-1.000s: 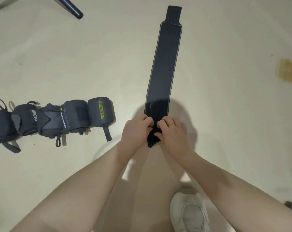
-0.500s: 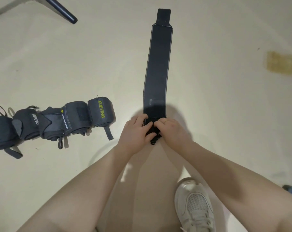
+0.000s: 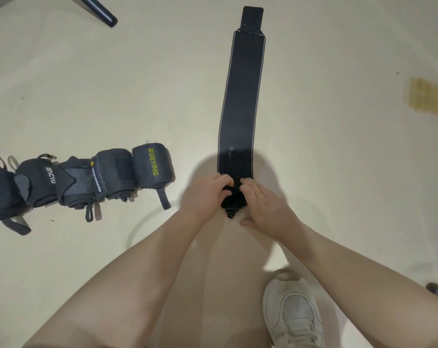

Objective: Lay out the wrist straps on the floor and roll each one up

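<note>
Matt black cloth strap (image 3: pixel 241 101) on smooth floor (image 3: pixel 338 146).

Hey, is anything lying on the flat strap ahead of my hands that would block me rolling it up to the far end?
Nothing visible does. The flat strap lies bare from both hands to its far tab. The rolled straps sit off to the left, apart from it.

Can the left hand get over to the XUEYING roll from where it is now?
Probably yes. The left hand is pinching the near end of the flat strap, and only bare floor lies between it and the XUEYING roll. It would have to release the strap first.
</note>
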